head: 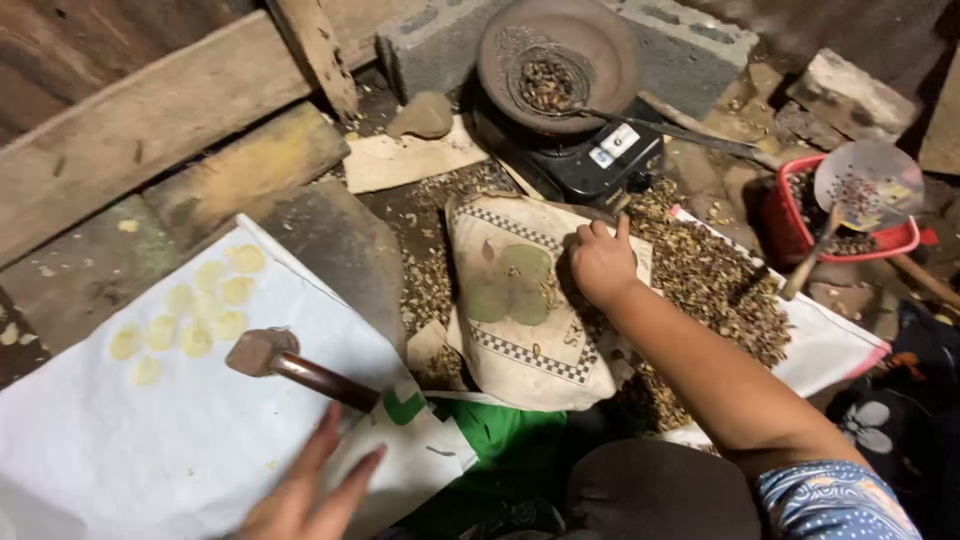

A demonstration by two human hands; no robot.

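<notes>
Stone, flat and wrapped in worn checkered cloth (525,300), is the landmark here. The right hand (601,265) rests on its right edge, fingers curled and pressed together on the cloth; whether they pinch a seed I cannot tell. Two flattened green discs (508,285) lie on the cloth just left of that hand. By my reading, the step in hand is placing or adjusting a seed on the stone for pounding. The hammer (290,366) lies well left of the stone on a white sheet (150,440), and the left hand (315,490) hovers near its handle, fingers spread and holding nothing. A next move would call for closing that hand around the handle and lifting clear of the pale flattened chips (195,310) drying beside the hammer head. Right of the stone spreads a heap of roasted seeds (710,285); beyond it stand a stove with a pan (558,62), a red basket (800,225) and a perforated ladle (868,185).
</notes>
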